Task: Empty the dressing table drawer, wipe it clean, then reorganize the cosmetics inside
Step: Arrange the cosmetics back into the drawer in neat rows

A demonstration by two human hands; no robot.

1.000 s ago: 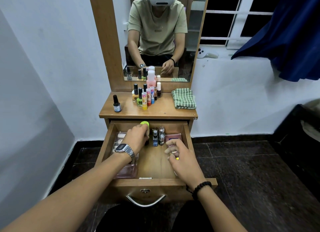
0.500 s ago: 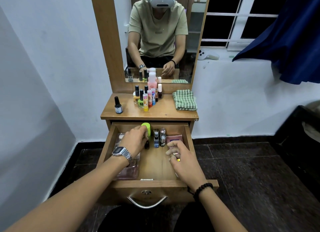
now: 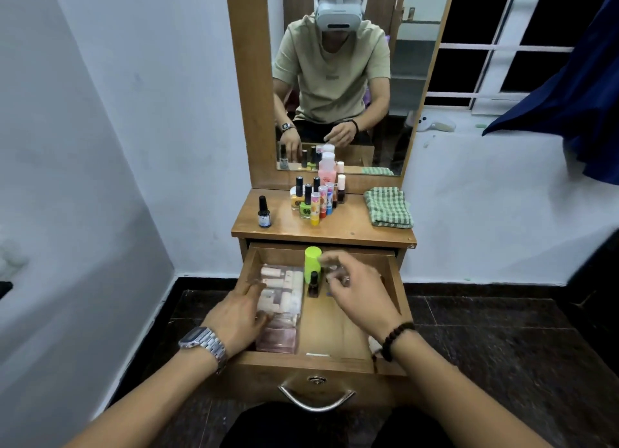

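In the open drawer at frame centre, my left hand has left the green-capped bottle, fingers spread on the clear organizer, while my blurred right hand, grip unclear, reaches further cosmetics.

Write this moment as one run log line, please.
stage: emptying drawer | left hand: on clear organizer | right hand: blurred, at small bottles | cloth: unused on top

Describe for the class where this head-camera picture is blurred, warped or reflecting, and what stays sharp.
Head view: the right hand is motion-smeared over the drawer; the left hand is softer-edged; the tabletop bottles stay sharp; wide-angle warp bends the mirror frame; the mirror reflects the person.
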